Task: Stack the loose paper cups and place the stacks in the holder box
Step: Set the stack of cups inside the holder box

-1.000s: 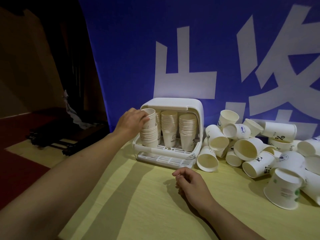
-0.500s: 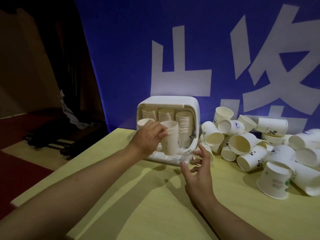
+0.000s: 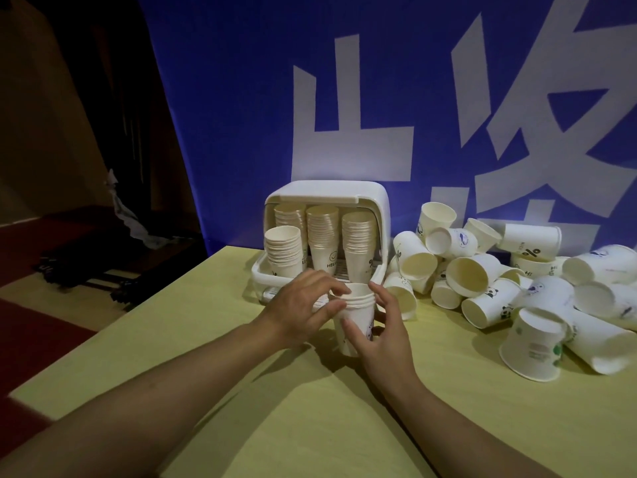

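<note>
Pale yellow tabletop [image 3: 344, 426] carries a white plastic holder box [image 3: 374, 208] with four stacks inside; a heap of loose white paper cups [image 3: 537, 291] lies right of it. I see a short nested cup stack [image 3: 356, 313] before the box, the left hand [image 3: 303, 307] pinching its rims, the right hand [image 3: 381, 331] cupping its side. I'd seat rims squarely.

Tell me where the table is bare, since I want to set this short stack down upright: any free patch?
Bare table lies near you, between the forearms, and left of the left hand up to the holder box. Right of the right hand it is crowded: loose cups lie heaped against the banner.
</note>
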`<act>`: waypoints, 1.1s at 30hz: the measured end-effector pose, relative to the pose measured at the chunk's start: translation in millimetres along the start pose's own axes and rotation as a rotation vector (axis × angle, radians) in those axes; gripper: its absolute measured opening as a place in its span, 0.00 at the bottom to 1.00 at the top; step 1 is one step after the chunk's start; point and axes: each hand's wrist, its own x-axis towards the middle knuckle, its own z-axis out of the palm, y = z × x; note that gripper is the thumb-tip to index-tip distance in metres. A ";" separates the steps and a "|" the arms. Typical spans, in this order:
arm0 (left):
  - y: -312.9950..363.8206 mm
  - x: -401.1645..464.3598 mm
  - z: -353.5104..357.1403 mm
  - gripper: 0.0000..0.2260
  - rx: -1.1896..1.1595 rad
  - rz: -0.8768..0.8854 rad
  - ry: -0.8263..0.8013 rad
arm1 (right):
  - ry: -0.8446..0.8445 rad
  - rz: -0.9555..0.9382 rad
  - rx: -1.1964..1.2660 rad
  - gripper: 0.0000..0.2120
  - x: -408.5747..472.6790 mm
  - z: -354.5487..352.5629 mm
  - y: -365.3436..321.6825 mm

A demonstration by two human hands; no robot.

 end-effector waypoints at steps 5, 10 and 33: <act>-30.4 9.1 -12.3 0.16 0.053 -0.148 0.271 | 0.003 0.007 -0.003 0.31 2.6 1.3 5.0; -73.3 33.1 -22.5 0.33 0.193 -0.592 0.369 | -0.020 0.018 -0.045 0.32 4.8 3.7 6.4; -102.0 61.9 -16.4 0.38 0.103 -0.854 0.196 | -0.064 0.068 -0.069 0.31 8.1 2.8 10.9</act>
